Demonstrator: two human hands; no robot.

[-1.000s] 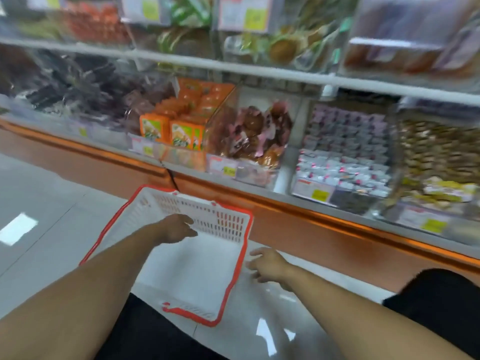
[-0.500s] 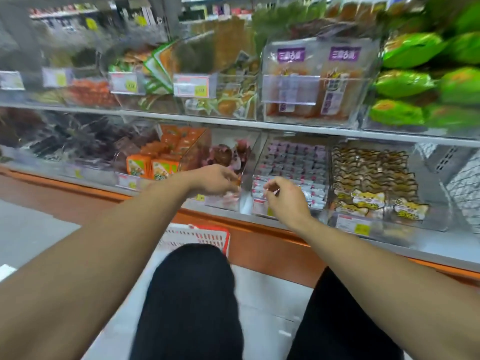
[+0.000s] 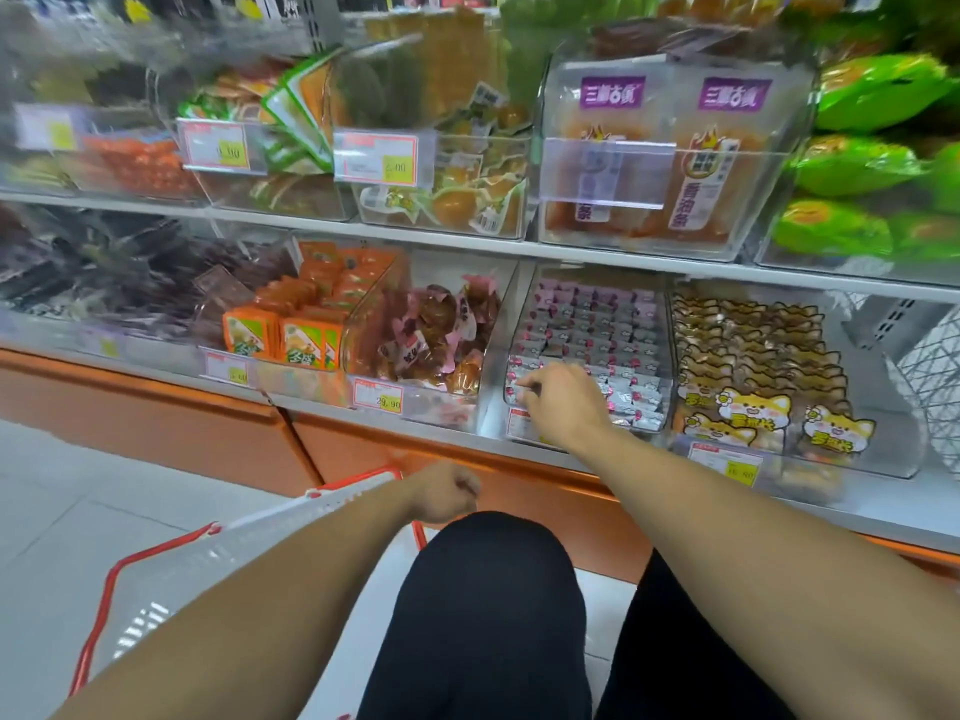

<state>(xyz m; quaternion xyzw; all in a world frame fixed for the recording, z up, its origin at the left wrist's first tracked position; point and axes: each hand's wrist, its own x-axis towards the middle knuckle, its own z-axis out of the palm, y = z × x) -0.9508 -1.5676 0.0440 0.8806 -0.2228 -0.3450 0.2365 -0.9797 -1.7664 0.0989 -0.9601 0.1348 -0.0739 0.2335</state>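
Picking small pink-white packets (image 3: 597, 324) out of the clear bin (image 3: 511, 324) on the lower shelf is the step in hand, w/ the basket (image 3: 135, 615) on the floor below-left of that bin. Right grip (image 3: 563, 402) is at the bin's front-left corner, back of hand up, fingers bent down & closed on front-row packets, as far as shows. Left grip (image 3: 447, 493) hangs below the bin, over the basket's far rim, curled in a fist; can't tell if anything's inside it.

To do it well, imo: pinch only what fits btwn thumb & 2 fingers. The packets look slick & sit in tidy rows, so a big grab would likely spill some over the bin's low front lip. Lift straight up till clear of the lip, then swing down-left from the bin to the basket. Avoid knocking the price tag (image 3: 519, 426) on the bin's front, just under the wrist. Left of the bin sit brown sweets (image 3: 431, 335), right of it cat-print packs (image 3: 748, 407); stay btwn the bin's own walls. Open each fist low over the basket so nothing bounces out.
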